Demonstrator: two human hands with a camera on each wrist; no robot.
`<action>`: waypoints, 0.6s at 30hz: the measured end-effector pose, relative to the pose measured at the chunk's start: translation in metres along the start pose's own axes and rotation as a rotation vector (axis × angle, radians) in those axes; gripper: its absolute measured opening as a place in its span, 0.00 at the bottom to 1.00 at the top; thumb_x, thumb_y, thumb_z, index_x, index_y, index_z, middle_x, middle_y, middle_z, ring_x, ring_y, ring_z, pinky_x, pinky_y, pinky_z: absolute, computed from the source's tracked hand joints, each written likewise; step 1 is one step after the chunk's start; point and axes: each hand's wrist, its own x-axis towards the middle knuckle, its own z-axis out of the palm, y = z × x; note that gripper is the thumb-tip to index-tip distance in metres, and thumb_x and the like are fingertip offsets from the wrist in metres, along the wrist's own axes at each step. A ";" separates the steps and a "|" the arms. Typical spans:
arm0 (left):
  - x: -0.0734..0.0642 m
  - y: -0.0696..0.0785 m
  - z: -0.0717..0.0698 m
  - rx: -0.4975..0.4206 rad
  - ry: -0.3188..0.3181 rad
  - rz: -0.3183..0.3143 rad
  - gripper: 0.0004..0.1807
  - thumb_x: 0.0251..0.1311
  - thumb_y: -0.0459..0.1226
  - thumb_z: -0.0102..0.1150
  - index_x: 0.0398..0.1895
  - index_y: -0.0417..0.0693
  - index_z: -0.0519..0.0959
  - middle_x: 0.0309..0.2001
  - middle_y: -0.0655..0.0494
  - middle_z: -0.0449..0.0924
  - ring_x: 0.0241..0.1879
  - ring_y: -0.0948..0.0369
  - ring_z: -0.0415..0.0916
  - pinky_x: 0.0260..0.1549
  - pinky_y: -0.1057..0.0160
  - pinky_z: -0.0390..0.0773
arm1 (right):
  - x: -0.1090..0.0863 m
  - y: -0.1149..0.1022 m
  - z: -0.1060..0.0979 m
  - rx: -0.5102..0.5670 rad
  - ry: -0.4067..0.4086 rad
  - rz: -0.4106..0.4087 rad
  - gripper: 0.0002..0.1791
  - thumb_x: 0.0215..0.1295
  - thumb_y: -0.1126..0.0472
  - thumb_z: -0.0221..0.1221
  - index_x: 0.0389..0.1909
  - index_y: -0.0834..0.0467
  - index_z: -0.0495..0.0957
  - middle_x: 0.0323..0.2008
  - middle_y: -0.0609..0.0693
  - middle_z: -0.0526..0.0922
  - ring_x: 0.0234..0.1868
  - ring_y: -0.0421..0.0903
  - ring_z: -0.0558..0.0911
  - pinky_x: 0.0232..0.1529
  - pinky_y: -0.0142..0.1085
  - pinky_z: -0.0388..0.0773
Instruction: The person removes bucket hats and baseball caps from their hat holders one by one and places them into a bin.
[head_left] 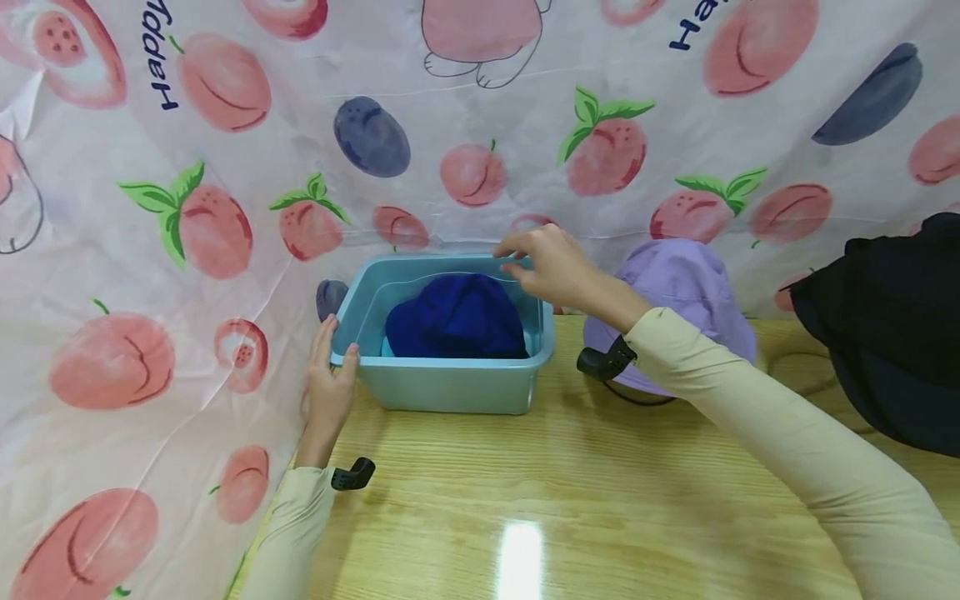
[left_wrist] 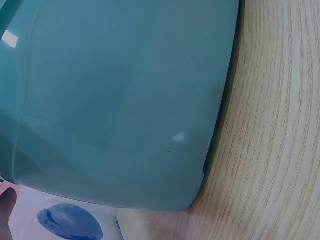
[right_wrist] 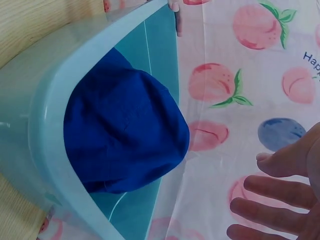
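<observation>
A light blue plastic bin [head_left: 450,387] stands on the wooden table with a dark blue cloth hat [head_left: 459,317] inside. The hat's rounded crown [right_wrist: 130,130] bulges up in the right wrist view. My left hand [head_left: 328,392] is at the bin's front left corner, its fairly straight fingers along the left end and the thumb at the front rim. In the left wrist view the bin's smooth outer wall [left_wrist: 125,100] fills most of the picture. Over the back right rim hovers my right hand [head_left: 551,262], fingers spread and loosely bent, holding nothing.
To the right of the bin sits a lilac bucket hat [head_left: 678,283], partly behind the right forearm. Farther right are black hats or caps [head_left: 892,317]. A peach-printed cloth [head_left: 225,350] hangs behind and along the left. The wooden table [head_left: 450,492] extends in front.
</observation>
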 end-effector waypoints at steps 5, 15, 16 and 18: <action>0.001 0.000 0.000 -0.002 0.013 0.027 0.30 0.63 0.38 0.53 0.68 0.39 0.62 0.70 0.55 0.59 0.69 0.60 0.52 0.66 0.55 0.53 | -0.003 0.002 -0.005 0.002 0.001 -0.004 0.11 0.61 0.63 0.61 0.44 0.59 0.84 0.41 0.55 0.85 0.42 0.50 0.83 0.41 0.44 0.78; 0.000 0.000 0.000 0.010 0.018 0.024 0.30 0.63 0.38 0.52 0.68 0.39 0.63 0.69 0.56 0.59 0.69 0.60 0.52 0.66 0.54 0.53 | -0.011 0.007 -0.014 -0.005 0.018 -0.007 0.11 0.60 0.64 0.62 0.44 0.59 0.84 0.41 0.53 0.85 0.41 0.50 0.83 0.40 0.44 0.78; 0.000 0.000 0.000 0.013 0.017 0.021 0.30 0.63 0.38 0.52 0.68 0.39 0.63 0.69 0.56 0.59 0.69 0.61 0.52 0.66 0.54 0.53 | -0.012 0.007 -0.015 -0.005 0.020 -0.006 0.11 0.60 0.64 0.62 0.44 0.59 0.84 0.40 0.53 0.85 0.41 0.50 0.83 0.40 0.44 0.78; -0.001 0.001 0.000 0.017 0.018 0.016 0.30 0.63 0.38 0.52 0.68 0.39 0.63 0.69 0.56 0.59 0.69 0.60 0.52 0.66 0.54 0.53 | -0.013 0.008 -0.017 -0.001 0.023 -0.003 0.11 0.60 0.64 0.62 0.43 0.59 0.84 0.39 0.53 0.85 0.40 0.50 0.83 0.39 0.44 0.78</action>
